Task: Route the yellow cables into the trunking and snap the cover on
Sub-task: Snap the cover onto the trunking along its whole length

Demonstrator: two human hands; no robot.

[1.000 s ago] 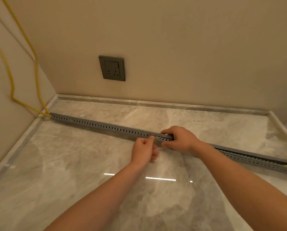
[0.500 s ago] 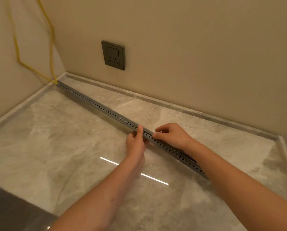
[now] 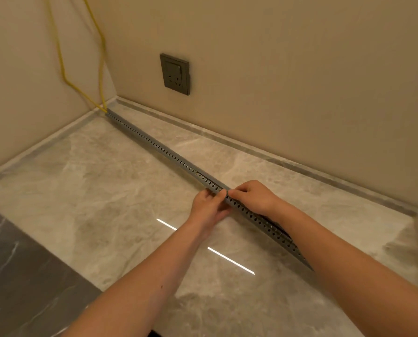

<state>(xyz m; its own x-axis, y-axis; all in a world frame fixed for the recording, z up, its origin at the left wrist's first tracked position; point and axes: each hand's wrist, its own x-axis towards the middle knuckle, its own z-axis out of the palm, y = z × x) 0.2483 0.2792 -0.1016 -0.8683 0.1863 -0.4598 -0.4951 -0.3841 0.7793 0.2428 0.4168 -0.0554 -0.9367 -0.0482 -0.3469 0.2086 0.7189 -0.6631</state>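
Note:
A long grey slotted trunking [image 3: 154, 145] lies diagonally on the marble floor, from the left corner toward the lower right. Two yellow cables [image 3: 61, 62] hang down the left wall and enter its far end. A flat grey cover sits on top along the far stretch. My left hand [image 3: 209, 205] pinches the trunking's near side with thumb and fingers. My right hand [image 3: 254, 197] grips it from the wall side, fingertips meeting my left hand's. To the right of my hands a dark gap shows along the top, partly hidden by my right forearm.
A dark grey wall socket [image 3: 175, 74] sits on the back wall above the marble skirting [image 3: 276, 156]. A darker grey floor tile [image 3: 21, 276] fills the lower left. Walls meet in a corner at the trunking's far end.
The view has swung left and tilted, so the trunking now runs more steeply across the frame. Both hands stay together on the trunking, pinching its top edge.

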